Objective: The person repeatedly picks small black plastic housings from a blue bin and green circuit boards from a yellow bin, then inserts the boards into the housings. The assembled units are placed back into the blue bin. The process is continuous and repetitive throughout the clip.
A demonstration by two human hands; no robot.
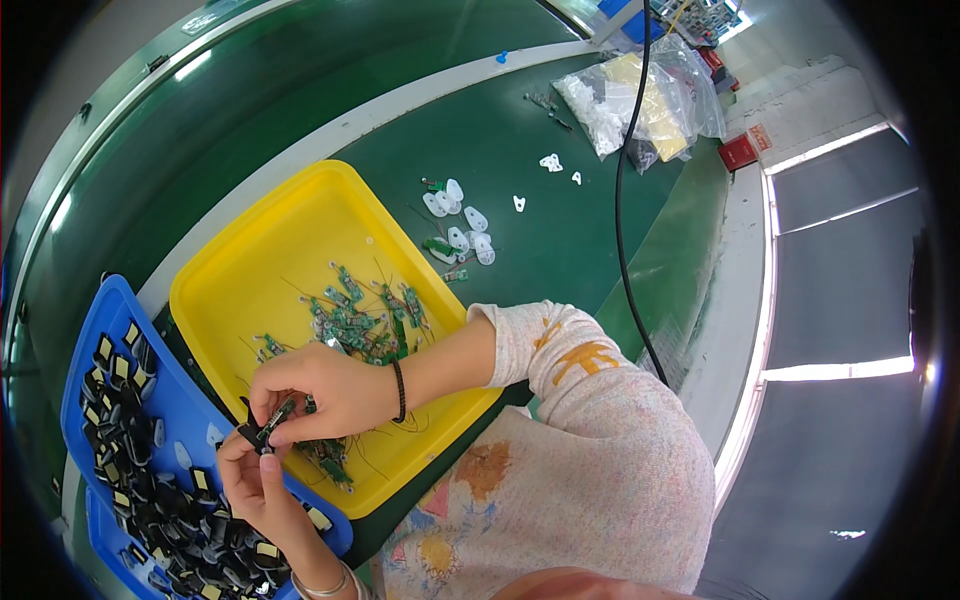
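My left hand point(268, 497) is closed on a small black plastic casing point(250, 432) over the near left edge of the yellow tray point(235, 270). My right hand point(325, 388) comes across the tray and pinches a small green circuit board point(282, 412) against that casing. My fingers partly hide both pieces, so I cannot tell how far the board sits inside. A pile of green circuit boards point(350, 325) with thin wires lies in the tray, partly under my right hand and forearm. To the left, a blue bin point(88, 330) holds many black casings point(150, 500), some with pale yellow pads.
Translucent white teardrop-shaped covers point(478, 240) lie on the green table point(560, 240) beyond the tray. Small white pieces point(551, 162) are farther off. Plastic bags point(640, 105) sit at the back right. A black cable point(621, 220) hangs down across the table's right side.
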